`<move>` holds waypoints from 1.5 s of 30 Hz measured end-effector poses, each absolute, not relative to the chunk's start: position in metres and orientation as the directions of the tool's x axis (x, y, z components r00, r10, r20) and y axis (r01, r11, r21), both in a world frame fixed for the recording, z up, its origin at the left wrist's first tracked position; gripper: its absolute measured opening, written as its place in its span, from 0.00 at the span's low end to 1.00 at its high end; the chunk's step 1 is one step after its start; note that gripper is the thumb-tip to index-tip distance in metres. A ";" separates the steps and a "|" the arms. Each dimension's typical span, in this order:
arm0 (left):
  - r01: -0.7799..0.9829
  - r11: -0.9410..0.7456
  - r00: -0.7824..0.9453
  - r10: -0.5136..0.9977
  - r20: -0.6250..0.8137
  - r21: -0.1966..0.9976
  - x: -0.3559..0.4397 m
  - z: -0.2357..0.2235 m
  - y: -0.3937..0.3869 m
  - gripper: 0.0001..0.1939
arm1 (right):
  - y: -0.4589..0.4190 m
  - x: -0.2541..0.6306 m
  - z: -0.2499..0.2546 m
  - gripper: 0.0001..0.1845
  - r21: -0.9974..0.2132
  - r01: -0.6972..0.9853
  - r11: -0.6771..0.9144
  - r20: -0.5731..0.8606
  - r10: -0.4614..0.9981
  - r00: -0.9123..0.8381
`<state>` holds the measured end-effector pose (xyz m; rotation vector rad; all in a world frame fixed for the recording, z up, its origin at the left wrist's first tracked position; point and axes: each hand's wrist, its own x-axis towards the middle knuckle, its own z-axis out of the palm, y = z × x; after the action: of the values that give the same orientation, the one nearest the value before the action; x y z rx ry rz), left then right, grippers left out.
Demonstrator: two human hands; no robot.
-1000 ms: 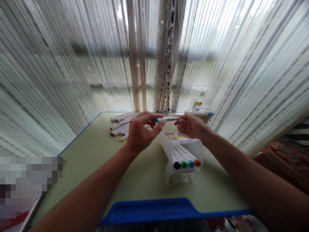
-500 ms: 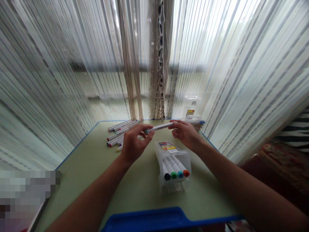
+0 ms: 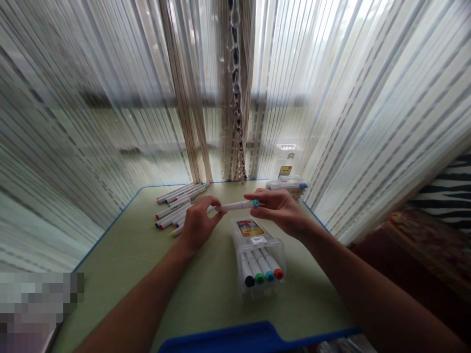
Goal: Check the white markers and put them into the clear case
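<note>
The marker (image 3: 237, 205) was located above the surface (image 3: 121, 250), bridging the space between both hands, just beyond the clear case (image 3: 280, 245). The left hand (image 3: 198, 220) was clamped on the plain white end, thumb against fingertips. The thumb and fingers of the right hand (image 3: 277, 210) stood apart on either side of the teal end; whether they pressed on it could not be determined.

Handling: the marker was judged to be light and stiff, with a smooth barrel that probably offered moderate slip. Breakage under finger pressure appeared unlikely. The recommended hold was a thumb-and-finger pinch at mid-barrel, which left both ends accessible.

Appearance: the marker was slim, straight and white, with a teal end directed toward the right hand. It lay nearly level, the teal end slightly higher. Similar loose markers (image 3: 172, 209) lay in a group on the surface, beyond and to the left of the left hand. The case contained white markers with black, green, blue and orange ends facing the person.
</note>
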<state>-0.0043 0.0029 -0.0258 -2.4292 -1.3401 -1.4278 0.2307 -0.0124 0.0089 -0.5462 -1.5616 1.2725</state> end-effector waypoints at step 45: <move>0.515 -0.732 0.137 0.584 0.800 0.446 0.000 -0.011 -0.020 0.09 | -0.011 0.236 0.009 0.11 -0.903 -0.157 0.400 0.424 0.890 -0.171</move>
<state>0.0003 -0.0196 -0.0115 -2.4160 -1.1699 -1.7515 0.2355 -0.0113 0.0091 -0.7024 -1.4372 1.0767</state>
